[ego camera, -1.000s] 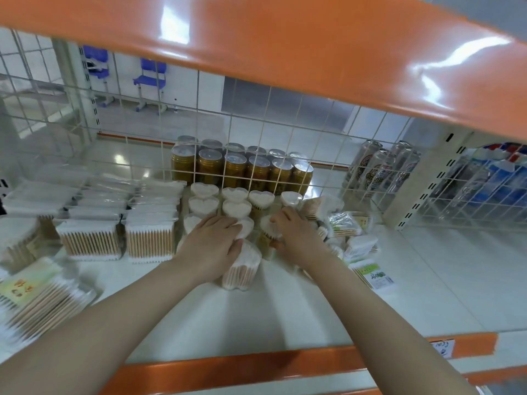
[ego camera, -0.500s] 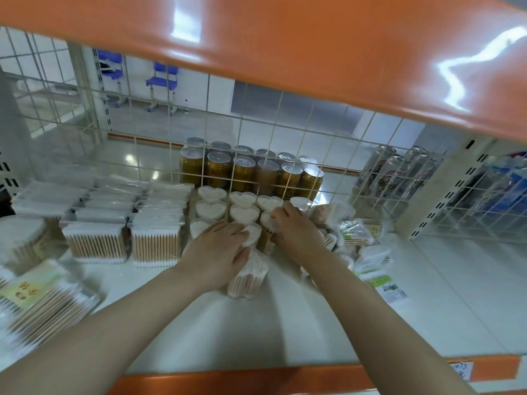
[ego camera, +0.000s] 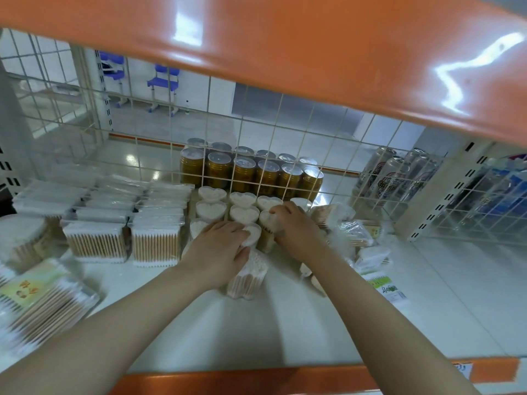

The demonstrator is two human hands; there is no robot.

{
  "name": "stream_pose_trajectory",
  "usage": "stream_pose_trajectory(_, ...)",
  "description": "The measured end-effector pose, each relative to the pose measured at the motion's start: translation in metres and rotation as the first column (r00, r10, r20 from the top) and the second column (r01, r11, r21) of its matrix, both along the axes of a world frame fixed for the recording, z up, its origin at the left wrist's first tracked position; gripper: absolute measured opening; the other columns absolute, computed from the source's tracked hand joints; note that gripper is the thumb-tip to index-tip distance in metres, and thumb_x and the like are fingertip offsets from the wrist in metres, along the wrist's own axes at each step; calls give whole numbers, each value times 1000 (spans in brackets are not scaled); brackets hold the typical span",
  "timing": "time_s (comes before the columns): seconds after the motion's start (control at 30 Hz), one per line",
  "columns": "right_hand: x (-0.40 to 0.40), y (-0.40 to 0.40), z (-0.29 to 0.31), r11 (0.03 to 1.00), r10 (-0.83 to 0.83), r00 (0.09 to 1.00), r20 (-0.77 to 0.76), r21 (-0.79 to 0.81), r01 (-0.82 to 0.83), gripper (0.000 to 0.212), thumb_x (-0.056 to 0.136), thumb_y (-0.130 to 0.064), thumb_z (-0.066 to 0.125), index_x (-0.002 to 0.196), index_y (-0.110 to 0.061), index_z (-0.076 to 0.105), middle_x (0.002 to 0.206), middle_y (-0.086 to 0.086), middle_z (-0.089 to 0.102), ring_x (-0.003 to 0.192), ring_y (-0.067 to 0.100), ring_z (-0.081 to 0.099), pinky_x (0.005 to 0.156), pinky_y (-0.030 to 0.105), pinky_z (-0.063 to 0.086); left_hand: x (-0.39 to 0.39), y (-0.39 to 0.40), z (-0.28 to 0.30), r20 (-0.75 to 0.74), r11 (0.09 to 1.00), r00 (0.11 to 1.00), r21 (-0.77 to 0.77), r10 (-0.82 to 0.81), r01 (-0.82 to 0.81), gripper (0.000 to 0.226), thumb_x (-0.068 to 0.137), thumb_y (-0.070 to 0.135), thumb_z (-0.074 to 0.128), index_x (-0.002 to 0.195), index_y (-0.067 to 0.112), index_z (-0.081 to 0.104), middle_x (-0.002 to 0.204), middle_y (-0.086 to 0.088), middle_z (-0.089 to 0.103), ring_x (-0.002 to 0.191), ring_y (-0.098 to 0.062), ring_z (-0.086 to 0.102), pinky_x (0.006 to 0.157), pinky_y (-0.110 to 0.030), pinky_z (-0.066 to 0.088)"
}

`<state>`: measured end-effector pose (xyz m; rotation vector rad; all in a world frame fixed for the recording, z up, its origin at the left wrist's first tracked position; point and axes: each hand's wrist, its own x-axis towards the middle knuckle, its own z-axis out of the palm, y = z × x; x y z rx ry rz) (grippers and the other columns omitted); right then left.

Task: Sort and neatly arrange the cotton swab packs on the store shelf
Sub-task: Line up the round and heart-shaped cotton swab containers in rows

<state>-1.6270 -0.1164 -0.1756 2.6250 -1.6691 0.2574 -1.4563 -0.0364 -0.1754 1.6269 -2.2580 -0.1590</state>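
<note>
- so, head view, only view: both hands reach in under the orange upper shelf edge (ego camera: 313,52) to the white store shelf (ego camera: 285,323).
- heart-shaped swab packs (ego camera: 242,214) stand in rows mid-shelf, just in front of the wire grid (ego camera: 256,155); gold cans (ego camera: 245,173) sit behind that grid.
- left hand (ego camera: 219,246) lies over the front of the heart cluster, fingers spread and roughly straight, pressing on a pack top; one heart pack (ego camera: 248,276) stands just under the heel of the palm, nearer the shelf front than the rest.
- right hand (ego camera: 296,226) is on the right column, fingers curled round a heart pack (ego camera: 266,216), clamped on it as far as i can tell.
- square swab packs (ego camera: 155,242) stand in tidy rows to the left, touching one another; flat packs (ego camera: 42,303) are stacked at the near left, blurred.
- loose bagged packs (ego camera: 353,232) are heaped untidily to the right of the right hand; a green-label pack (ego camera: 387,289) lies apart from them.
- step in hand, my reading: squaring up the heart rows, the right hand seating one pack while the left steadies its neighbours.
- next move likely calls for drawing the forward heart pack into line, then sorting the right-hand heap by kind; packs are light and tall, so a nudge could topple a row.
</note>
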Motion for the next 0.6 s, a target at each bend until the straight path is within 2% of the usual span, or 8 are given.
stream_pose_trajectory(0.17, -18, 0, 10, 998, -53, 977, 205, 55, 43, 54, 82, -5, 57, 132, -18, 44, 136, 5, 41, 124, 22, 41, 98, 31, 36, -7, 0, 9, -25, 999, 999, -40, 28, -29, 41, 97, 32, 38, 138, 25, 39, 142, 7, 39, 131, -12, 31, 107, -23, 17)
stream_pose_trajectory(0.37, -37, -17, 25, 992, -127, 949, 288, 52, 116, 40, 86, -7, 56, 125, -14, 52, 126, 6, 54, 112, 19, 51, 87, 26, 39, -13, -4, 15, -21, 999, 998, -2, 51, -51, 39, 97, 31, 37, 135, 26, 41, 139, 6, 41, 129, -14, 34, 107, -25, 20)
stream_pose_trajectory(0.6, -38, -42, 21, 968, -243, 920, 307, 18, 249, 33, 90, -22, 56, 121, -9, 56, 117, 8, 60, 105, 21, 56, 87, 29, 42, -16, -11, 13, -29, 998, 997, -1, 68, -68, 36, 97, 30, 38, 133, 27, 44, 138, 8, 42, 128, -13, 35, 106, -26, 23)
